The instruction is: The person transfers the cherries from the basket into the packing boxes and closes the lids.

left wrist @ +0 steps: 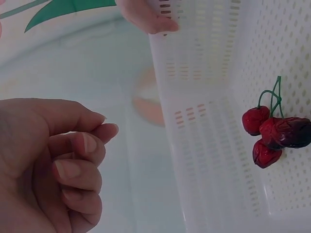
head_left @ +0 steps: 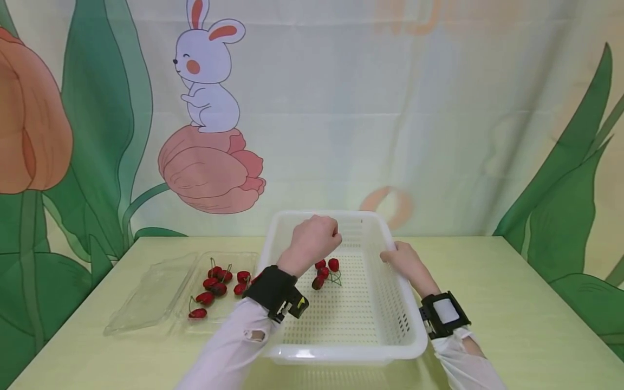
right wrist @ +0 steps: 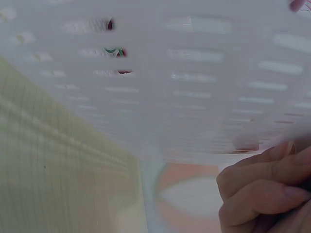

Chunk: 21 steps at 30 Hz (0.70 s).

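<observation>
A white perforated plastic basket (head_left: 346, 353) stands in the middle of the table in the head view. Several red cherries (head_left: 323, 273) with green stems lie on its floor, towards the left. My left hand (head_left: 313, 238) is raised over the basket's far left part. In the left wrist view that hand (left wrist: 63, 160) has curled fingers with the thumb tip near the index finger, and nothing shows between them. My right hand (head_left: 408, 261) grips the right rim of the basket, thumb over the top. From the right wrist, its curled fingers (right wrist: 262, 189) show against the outer wall.
Left of the basket lies a clear plastic box (head_left: 195, 325) holding several more cherries (head_left: 214, 286). Its clear lid (head_left: 146, 298) is folded out flat to the left. A printed curtain (head_left: 322, 108) hangs behind the pale yellow-green table (head_left: 512, 309).
</observation>
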Available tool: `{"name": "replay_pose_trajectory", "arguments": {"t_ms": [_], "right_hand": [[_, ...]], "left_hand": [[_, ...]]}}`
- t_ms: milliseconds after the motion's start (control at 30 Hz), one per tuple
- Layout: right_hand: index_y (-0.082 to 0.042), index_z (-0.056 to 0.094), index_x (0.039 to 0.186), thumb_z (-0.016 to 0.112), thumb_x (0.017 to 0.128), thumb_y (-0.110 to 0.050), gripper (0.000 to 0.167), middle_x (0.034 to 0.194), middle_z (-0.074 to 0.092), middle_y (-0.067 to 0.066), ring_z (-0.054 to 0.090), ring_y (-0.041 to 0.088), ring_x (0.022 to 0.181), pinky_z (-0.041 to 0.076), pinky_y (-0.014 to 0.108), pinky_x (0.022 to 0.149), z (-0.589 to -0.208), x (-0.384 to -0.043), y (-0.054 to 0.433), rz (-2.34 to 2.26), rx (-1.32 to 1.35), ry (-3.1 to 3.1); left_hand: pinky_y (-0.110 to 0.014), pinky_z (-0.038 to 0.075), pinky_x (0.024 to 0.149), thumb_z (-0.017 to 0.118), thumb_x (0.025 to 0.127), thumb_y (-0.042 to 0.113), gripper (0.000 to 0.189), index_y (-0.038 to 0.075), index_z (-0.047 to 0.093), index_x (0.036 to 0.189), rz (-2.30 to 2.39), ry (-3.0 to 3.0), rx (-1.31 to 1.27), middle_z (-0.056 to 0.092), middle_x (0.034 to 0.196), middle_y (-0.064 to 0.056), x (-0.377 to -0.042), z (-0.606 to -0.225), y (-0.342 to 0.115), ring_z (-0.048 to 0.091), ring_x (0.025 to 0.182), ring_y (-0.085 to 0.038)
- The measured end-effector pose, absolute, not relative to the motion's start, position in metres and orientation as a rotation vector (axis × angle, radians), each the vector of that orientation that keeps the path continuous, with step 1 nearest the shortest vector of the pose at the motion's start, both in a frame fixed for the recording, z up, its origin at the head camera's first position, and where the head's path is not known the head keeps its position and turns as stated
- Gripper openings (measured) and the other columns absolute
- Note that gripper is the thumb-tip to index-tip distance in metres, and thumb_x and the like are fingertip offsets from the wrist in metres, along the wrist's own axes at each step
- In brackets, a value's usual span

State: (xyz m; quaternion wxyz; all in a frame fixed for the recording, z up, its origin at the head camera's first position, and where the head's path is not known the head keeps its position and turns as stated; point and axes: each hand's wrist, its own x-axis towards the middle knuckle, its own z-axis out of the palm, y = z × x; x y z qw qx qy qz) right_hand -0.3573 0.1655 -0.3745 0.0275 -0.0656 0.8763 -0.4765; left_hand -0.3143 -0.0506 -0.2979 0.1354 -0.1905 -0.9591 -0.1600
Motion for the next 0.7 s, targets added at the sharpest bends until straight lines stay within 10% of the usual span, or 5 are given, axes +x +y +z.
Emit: {"name": "replay_pose_trajectory", "arguments": {"t_ms": [700], "right_hand": [[0.014,0.045,0.110,0.049,0.080,-0.009,0.038,0.097,0.054,0.026,0.059,0.032,0.075,0.049,0.040,0.059,-0.373,-0.356,0.164,-1.471,-0.198,2.713]], "left_hand": [[-0.027,0.030,0.046,0.054,0.087,0.013,0.021,0.011,0.054,0.066,-0.503,-2.982,-0.566,0.048,0.054,0.001,-0.329,-0.337,-0.042,0.044,0.046,-0.014]]}}
